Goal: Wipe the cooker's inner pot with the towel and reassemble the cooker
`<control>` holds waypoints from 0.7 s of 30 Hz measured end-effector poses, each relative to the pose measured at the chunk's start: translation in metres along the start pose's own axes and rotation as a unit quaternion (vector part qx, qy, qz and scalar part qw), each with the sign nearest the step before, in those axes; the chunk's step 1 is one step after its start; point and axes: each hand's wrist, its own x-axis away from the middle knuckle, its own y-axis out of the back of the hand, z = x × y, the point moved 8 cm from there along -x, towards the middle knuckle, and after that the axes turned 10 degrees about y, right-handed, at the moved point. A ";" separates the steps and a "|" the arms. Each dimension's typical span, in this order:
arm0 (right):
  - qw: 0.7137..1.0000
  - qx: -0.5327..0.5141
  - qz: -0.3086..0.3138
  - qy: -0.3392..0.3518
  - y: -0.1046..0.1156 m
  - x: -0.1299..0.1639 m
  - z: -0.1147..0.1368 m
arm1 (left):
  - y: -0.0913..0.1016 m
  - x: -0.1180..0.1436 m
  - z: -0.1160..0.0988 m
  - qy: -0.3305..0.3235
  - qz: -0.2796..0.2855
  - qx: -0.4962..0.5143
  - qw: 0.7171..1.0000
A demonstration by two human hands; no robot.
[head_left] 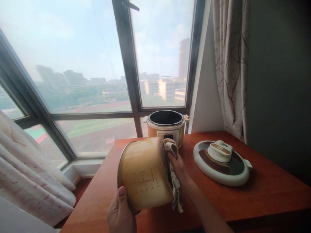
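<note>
Tilting the inner pot sideways, left hand clasps its rim so right hand, fingers pinching a cloth, reaches its base.

Most of the near half of the worktop is taken up: the inner pot is held tipped on its side over the front-left area, with the left hand under its rim and the right hand pressing a cloth against its base. Behind it the cooker body sits right up against the window frame, so it's a tight squeeze back there. The lid hogs the right-middle. Open wood runs along the front-right edge and between pot and lid. A curtain hangs over the back-right corner.
</note>
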 end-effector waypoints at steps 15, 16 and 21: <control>1.000 -0.001 0.013 -0.009 0.002 0.040 0.048 | -0.018 0.024 -0.005 -0.025 -0.020 -0.085 0.996; 1.000 0.001 0.024 0.009 -0.002 0.042 0.059 | -0.017 0.022 -0.006 -0.020 -0.021 -0.080 0.996; 0.995 0.028 0.060 0.079 -0.020 0.054 0.106 | -0.006 0.004 -0.010 -0.019 -0.036 -0.059 0.997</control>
